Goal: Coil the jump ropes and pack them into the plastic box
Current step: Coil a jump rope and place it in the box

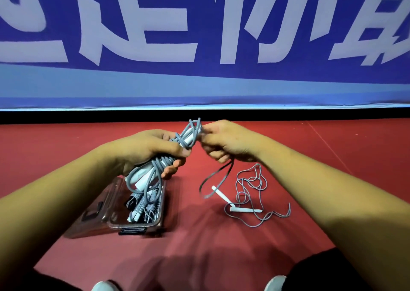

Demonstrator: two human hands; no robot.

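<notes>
One clear plastic box (133, 225) sits open on the red floor (199, 246). Just above it, the left hand (153, 148) grips one half-coiled jump rope (188, 135), and the right hand (226, 142) pinches the same rope. Inside the box lie perhaps three coiled ropes (142, 204). One loose rope (250, 193) sprawls to the box's right.

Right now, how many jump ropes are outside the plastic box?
2. A coiled bundle is gripped by the left hand, the right hand pinching its end; a loose rope lies on the floor right of the box.
</notes>
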